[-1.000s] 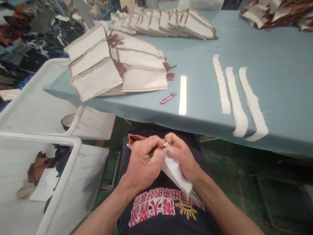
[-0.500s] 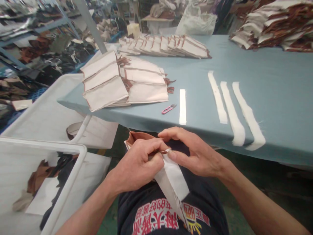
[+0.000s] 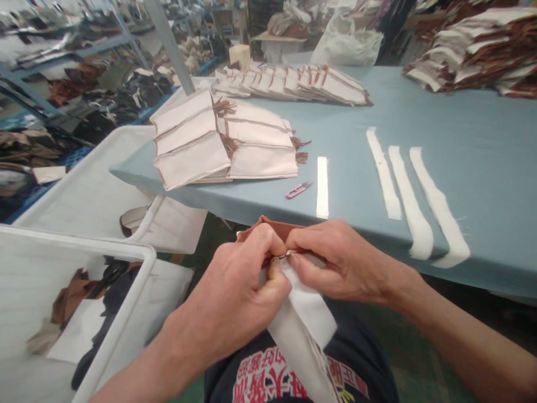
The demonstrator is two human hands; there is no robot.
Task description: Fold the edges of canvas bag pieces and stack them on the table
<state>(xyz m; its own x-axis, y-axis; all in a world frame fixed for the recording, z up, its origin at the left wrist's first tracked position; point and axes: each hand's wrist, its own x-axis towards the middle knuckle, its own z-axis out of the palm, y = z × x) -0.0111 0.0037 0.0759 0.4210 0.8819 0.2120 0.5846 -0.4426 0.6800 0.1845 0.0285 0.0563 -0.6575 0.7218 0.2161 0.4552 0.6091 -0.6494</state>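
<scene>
Between my hands is a pouch-like sewn piece [image 3: 289, 330], white fabric on the outside with brown material showing at its far rim. My left hand [image 3: 247, 280] pinches its edge between thumb and fingers. Close beside it, my right hand [image 3: 335, 260] pinches the same edge where a white fabric strip [image 3: 312, 310] lies against the piece and hangs down. The thumbs nearly meet at the seam, and the fingers partly hide the gripped edge. On the table just beyond lie pink thread snips [image 3: 298, 190] and a loose white strip [image 3: 322, 187].
Stacked white pieces with brown fringes [image 3: 226, 140] lie on the blue-covered table [image 3: 348, 162], a further row [image 3: 289, 84] behind them. Three white strips [image 3: 413, 201] lie to the right, near a tall pile [image 3: 478, 53]. White bins [image 3: 151, 263] holding scraps stand at left.
My right hand has closed in beside the left, its fingers now curled onto the edge of the piece. The whole view has shifted slightly, so the table things appear further right.
</scene>
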